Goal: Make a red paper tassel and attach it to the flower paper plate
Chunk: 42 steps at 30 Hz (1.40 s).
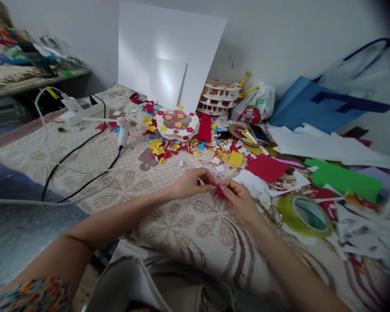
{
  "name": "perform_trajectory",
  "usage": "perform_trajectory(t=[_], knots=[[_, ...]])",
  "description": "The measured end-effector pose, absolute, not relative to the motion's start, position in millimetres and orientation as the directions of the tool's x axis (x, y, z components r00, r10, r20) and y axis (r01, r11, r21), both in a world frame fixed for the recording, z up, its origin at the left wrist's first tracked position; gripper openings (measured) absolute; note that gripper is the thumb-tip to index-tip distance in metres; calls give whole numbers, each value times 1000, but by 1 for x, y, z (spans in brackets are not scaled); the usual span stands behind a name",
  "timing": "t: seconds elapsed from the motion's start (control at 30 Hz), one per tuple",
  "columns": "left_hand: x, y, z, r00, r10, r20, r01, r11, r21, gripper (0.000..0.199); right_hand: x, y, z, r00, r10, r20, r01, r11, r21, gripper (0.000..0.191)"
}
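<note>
Between my two hands, above the near part of the patterned tablecloth, is a small red piece [221, 192], its shape partly hidden by fingers. My left hand [195, 183] pinches it from the left with thumb and forefinger. From the right, the fingers of my right hand [240, 200] close on the same piece. Beyond my hands stands a round white box [177, 125] decorated with red and yellow flowers. Yellow paper flowers [157, 147] lie at its left front, and a red square sheet [267, 168] lies to the right of my hands.
A glue gun [122, 132] with a black cord stands left, near a power strip [73, 112]. Scissors [273, 213], yellow tape [304, 215], a green sheet [344, 178] and white scraps lie right. Behind are a white board [169, 52], a tiered piece [219, 97] and a blue bag [312, 104].
</note>
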State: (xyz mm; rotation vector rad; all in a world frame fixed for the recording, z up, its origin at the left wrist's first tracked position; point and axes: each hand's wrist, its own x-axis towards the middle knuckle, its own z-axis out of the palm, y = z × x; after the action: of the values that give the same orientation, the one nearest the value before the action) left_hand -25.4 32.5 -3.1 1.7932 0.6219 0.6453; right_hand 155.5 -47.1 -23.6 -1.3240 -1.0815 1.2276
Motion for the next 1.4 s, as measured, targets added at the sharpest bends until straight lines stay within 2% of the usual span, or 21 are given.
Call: perform_trajectory(t=[0.23,0.4,0.6,0.93,1.03,1.23,1.4], knots=[[-27,34,-9,731,679,64,36,-132,991,13,153,-49,-20,-37,996,-84,46,-82,-996,23],[-29,33,-8,718,689,103,21,-169,985,20,153,-50,-22,34,997,-70,89,-73,-993,20],[-34,31,-6,725,685,65,86,-184,979,24,147,-53,-19,38,998,-43,92,-46,-995,20],[-36,32,-3,747,663,52,58,-142,988,8,138,-56,-13,-5,999,-54,146,-52,-988,20],[-37,36,-5,735,678,3,96,-108,990,7,141,-54,-15,-22,997,-79,150,-74,-986,21],[-39,36,-3,722,683,-113,152,3,988,26,146,-52,-20,35,995,-91,64,-94,-994,27],[-37,30,-1,671,722,-166,19,207,978,42,138,-52,-18,161,984,-74,-94,-59,-994,31]])
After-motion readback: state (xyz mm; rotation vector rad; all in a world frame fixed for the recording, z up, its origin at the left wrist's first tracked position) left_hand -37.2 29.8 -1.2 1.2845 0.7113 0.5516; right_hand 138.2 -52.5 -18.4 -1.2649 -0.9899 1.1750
